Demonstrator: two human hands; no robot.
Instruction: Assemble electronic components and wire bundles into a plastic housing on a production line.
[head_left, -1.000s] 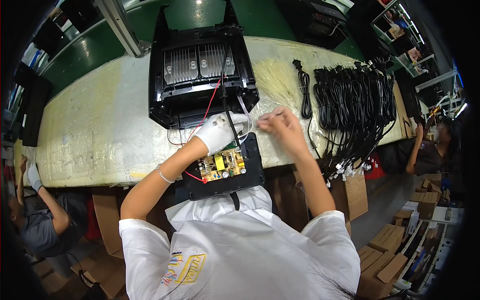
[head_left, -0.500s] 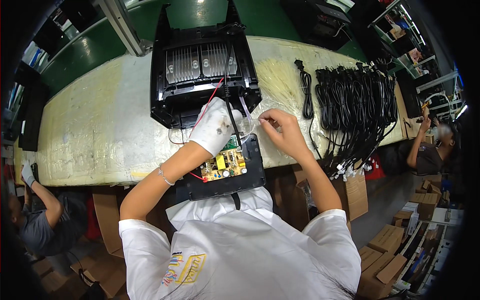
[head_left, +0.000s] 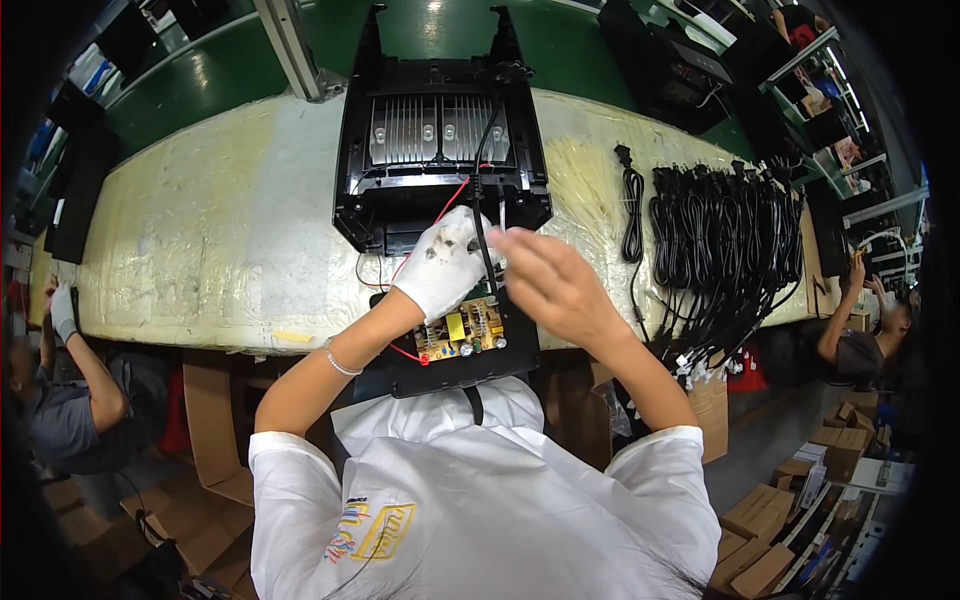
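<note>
My left hand (head_left: pixel 448 262), in a stained white glove, is closed around wires where the black cable (head_left: pixel 480 225) and a red wire (head_left: pixel 452 200) run past. Its fingertips are mostly hidden. Bare and smeared by motion, my right hand (head_left: pixel 562 288) comes up against the left fingertips; whether it pinches anything does not show. Below them a tan circuit board (head_left: pixel 463 330) with a yellow part lies on a black panel (head_left: pixel 450 375) at the table's near edge. Beyond my hands stands an open black housing (head_left: pixel 350 190) with a finned silver heat sink (head_left: pixel 440 130).
Right of the housing lies a spread of thin pale cable ties (head_left: pixel 585 185). Farther right are a single coiled black cord (head_left: pixel 632 215) and a heap of bundled black cords (head_left: pixel 715 240). Co-workers sit at both sides. Cardboard boxes (head_left: pixel 765 512) stand on the lower right.
My right hand, which pinched a thin pale strip out to the right, has moved left against my left hand. The left hand keeps its grip. The whole view has shifted slightly.
</note>
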